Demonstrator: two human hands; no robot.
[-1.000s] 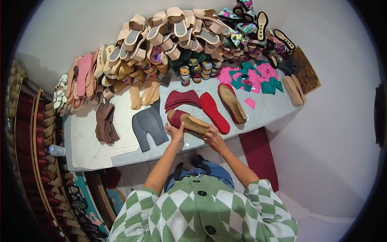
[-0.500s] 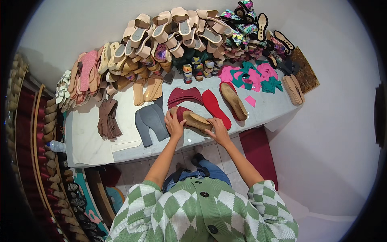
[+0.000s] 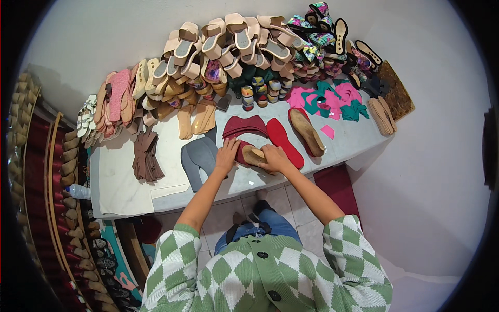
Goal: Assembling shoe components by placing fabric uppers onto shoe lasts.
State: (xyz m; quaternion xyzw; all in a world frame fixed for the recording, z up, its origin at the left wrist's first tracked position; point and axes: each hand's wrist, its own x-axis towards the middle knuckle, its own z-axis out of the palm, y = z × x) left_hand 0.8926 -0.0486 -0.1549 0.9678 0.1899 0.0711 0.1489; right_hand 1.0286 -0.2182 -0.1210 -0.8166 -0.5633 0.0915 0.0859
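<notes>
A wooden-coloured shoe last (image 3: 253, 154) lies sideways near the table's front edge, with a dark red strap (image 3: 241, 152) across its left end. My left hand (image 3: 226, 157) grips that strapped end, fingers on the dark red material. Over the middle and right part of the last, my right hand (image 3: 274, 158) is closed, hiding much of it. Just beyond sits a stack of curved dark red upper pieces (image 3: 243, 128). To the right are a bright red insole (image 3: 285, 144) and a second last (image 3: 306, 133) with a red edge.
Grey cut pieces (image 3: 196, 162) and a bundle of brown strips (image 3: 146, 158) lie to the left. Heaped beige heeled sandals (image 3: 240, 40) line the wall side. Pink and teal scraps (image 3: 330, 101) lie at the far right. A plastic bottle (image 3: 79, 191) stands by the table's left edge.
My right hand has moved left along the last, from its right end to its middle. My left hand stays at the strapped end. The whole view has shifted slightly.
</notes>
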